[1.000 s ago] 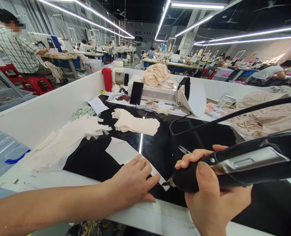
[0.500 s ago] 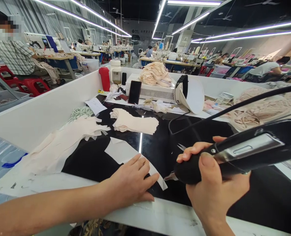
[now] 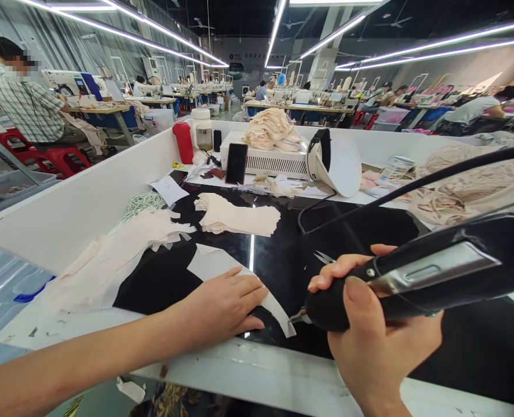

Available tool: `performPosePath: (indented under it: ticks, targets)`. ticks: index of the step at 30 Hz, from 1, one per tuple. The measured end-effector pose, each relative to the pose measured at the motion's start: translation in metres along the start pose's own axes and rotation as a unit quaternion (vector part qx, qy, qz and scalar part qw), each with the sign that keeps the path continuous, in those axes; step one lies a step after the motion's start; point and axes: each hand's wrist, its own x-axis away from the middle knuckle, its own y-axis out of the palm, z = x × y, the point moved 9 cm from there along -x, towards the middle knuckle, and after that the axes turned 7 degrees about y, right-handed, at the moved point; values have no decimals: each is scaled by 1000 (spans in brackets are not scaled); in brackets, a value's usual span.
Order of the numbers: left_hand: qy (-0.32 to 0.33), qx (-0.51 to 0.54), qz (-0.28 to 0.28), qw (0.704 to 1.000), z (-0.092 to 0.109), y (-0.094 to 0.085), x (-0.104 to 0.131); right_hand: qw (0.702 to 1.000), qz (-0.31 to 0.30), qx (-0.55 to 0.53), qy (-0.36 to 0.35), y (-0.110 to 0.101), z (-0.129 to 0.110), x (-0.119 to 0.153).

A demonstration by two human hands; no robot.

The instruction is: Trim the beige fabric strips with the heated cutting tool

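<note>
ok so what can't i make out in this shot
All in the head view:
White piece: its middle is hidden under the left hand.
Tool: its rear end is cut off by the right edge; part of its grip is covered by the right hand.
Tip: too small to tell if it touches the piece.
Note: writing too small to read.

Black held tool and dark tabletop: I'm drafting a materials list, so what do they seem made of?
Black tool: probably plastic, smooth with a soft sheen; its silver panel gleams like metal.
Dark tabletop: possibly glass or another hard, glossy sheet, since a bright, mirror-like streak crosses it.
</note>
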Motion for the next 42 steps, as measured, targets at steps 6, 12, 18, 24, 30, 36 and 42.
performPosePath:
  ticks: [6, 12, 18, 24, 30, 36, 42]
  targets:
    - [15, -21, 12, 1000, 1, -3, -2, 1000, 0, -2, 2, 3, -2, 8]
    - [44, -67, 9, 997, 7, 1, -3, 1000, -9, -6, -12, 4, -4, 11]
    - [33, -39, -15, 999, 6, 5, -3, 1000, -3, 0, -2, 3, -3, 13]
    - [24, -21, -25, 999, 10, 3, -1, 1000, -4, -2, 4, 4, -4, 12]
    - [29, -16, -20, 999, 15, 6, 5, 1000, -5, 4, 18, 4, -3, 12]
    - [30, -26, -12, 999, 19, 12, 8, 999, -8, -6, 35, 9, -3, 7]
    - [26, -29, -11, 999, 21, 15, 7, 1000, 11, -23, 16, 16, -5, -7]
